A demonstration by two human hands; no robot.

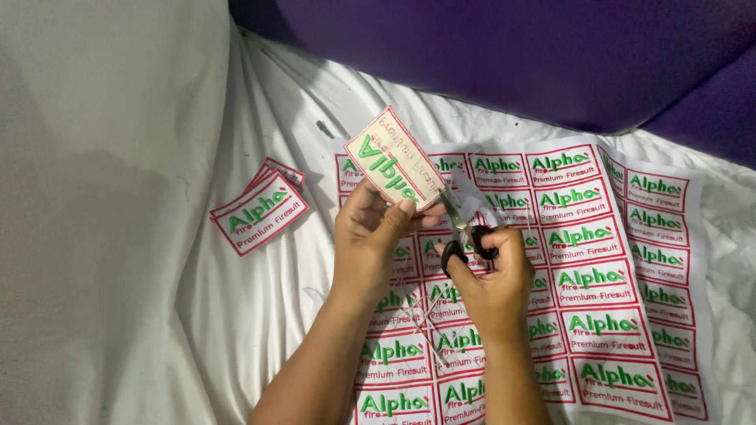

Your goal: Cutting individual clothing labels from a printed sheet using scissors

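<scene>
White sheeting under me, my left hand (370, 232) pinches one embroidered patch (391, 160) above the uncut patch sheet's (598, 260) top-left corner, my right hand (492, 275) gripping scissors (461, 228), trimming; careful blade steering seems next.

Dim, soft indoor light w/ purple cast, broad shadow at left, centre fairly sharp, no glare.

The cut label (391, 160) is cream with a red border and green and red lettering, as are the rows of labels across the white sheet (598, 275). The scissors (465, 232) have black handles and silver blades. The bedsheet (260, 299) is white, the backdrop (512, 55) deep purple.
</scene>
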